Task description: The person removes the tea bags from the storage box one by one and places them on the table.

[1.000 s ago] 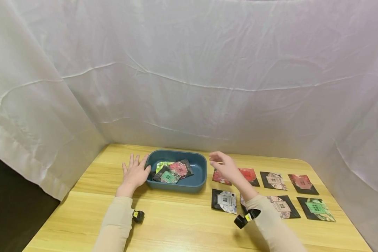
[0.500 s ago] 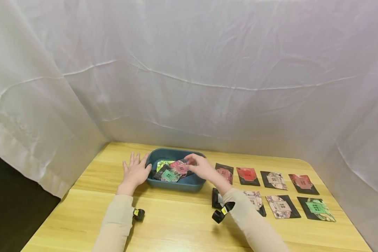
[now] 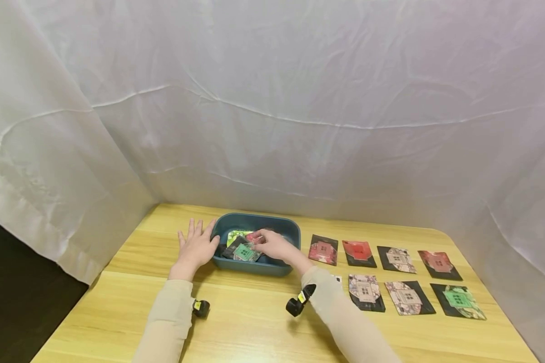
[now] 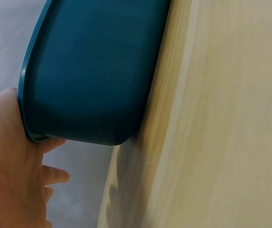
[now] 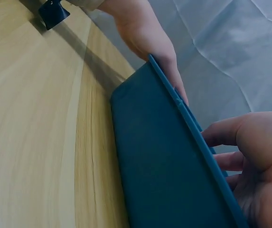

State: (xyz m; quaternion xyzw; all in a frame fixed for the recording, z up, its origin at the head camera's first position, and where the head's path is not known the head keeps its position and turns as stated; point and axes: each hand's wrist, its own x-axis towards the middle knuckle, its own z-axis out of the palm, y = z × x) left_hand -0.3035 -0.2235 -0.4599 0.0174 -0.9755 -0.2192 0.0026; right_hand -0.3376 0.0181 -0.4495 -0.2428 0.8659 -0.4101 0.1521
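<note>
A dark blue rectangular bin (image 3: 254,267) stands on the table with several small printed packets inside. Among them are a packet with a green label (image 3: 243,252), a bright lime packet (image 3: 236,235) and a red one (image 3: 252,237) partly covered by fingers. My left hand (image 3: 196,250) touches the bin's left end, fingers spread straight. In the left wrist view the left hand (image 4: 12,166) lies against the rim. My right hand (image 3: 277,245) reaches over the front rim into the bin, its fingers bent down among the packets. The right wrist view hides its fingertips behind the bin wall.
Right of the bin, flat packets lie in two rows, including a red one (image 3: 359,253), a pale floral one (image 3: 365,291) and a green-labelled one (image 3: 457,300). My right forearm partly covers one in the front row. Light curtains (image 3: 300,166) hang behind the table (image 3: 245,322).
My right hand has moved left from above the laid-out packets into the bin, lower and farther left than half a second ago. The left hand has stayed at the bin's end.
</note>
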